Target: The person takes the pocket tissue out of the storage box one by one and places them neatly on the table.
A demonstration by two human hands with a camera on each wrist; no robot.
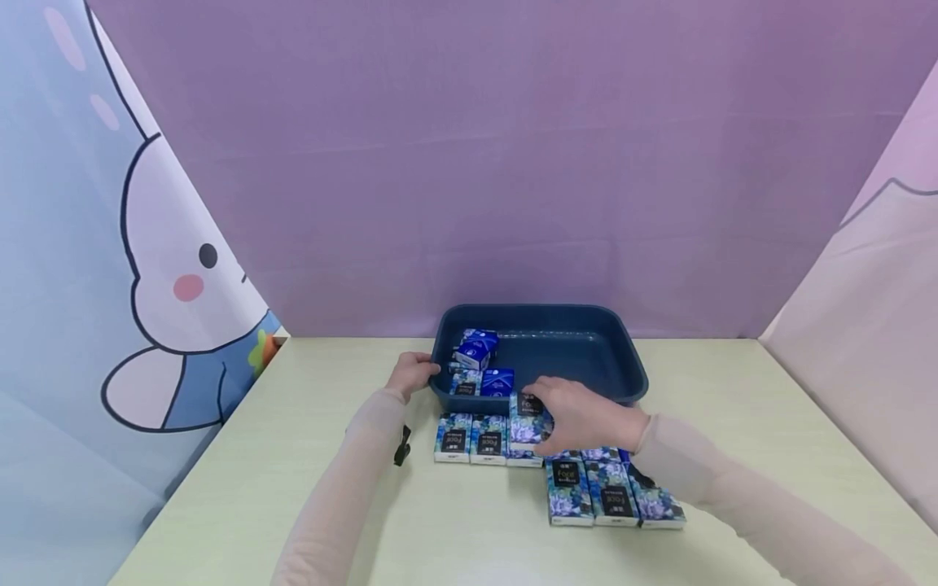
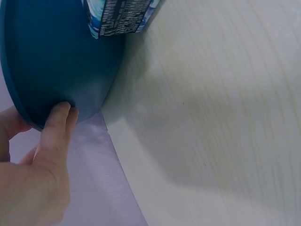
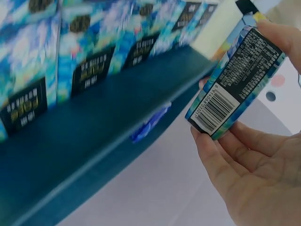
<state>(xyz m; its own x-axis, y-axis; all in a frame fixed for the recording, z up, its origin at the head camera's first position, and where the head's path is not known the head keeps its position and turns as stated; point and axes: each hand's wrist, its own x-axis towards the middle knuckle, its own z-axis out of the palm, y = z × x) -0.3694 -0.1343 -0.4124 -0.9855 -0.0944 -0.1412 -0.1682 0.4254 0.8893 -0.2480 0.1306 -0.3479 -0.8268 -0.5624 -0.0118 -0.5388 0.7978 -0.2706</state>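
Note:
A dark blue plastic bin [image 1: 634, 358] stands at the back of the table. My left hand [image 1: 413, 373] pinches its left rim, fingertips against the wall, as the left wrist view of the bin [image 2: 51, 61] shows. My right hand [image 1: 582, 415] grips a small floral tissue pack [image 1: 529, 425] between thumb and fingers, just over the bin's front edge. In the right wrist view a barcode shows on this pack [image 3: 233, 82]. In the bin's left end lie plain blue packs [image 1: 476, 348] and a floral pack [image 1: 466, 382].
More floral packs [image 1: 453, 439] lie in a row along the bin's front. A nearer row of floral packs [image 1: 611, 492] sits on the right, partly under my right arm. A purple cloth wall [image 1: 528, 163] rises behind the table [image 1: 469, 537].

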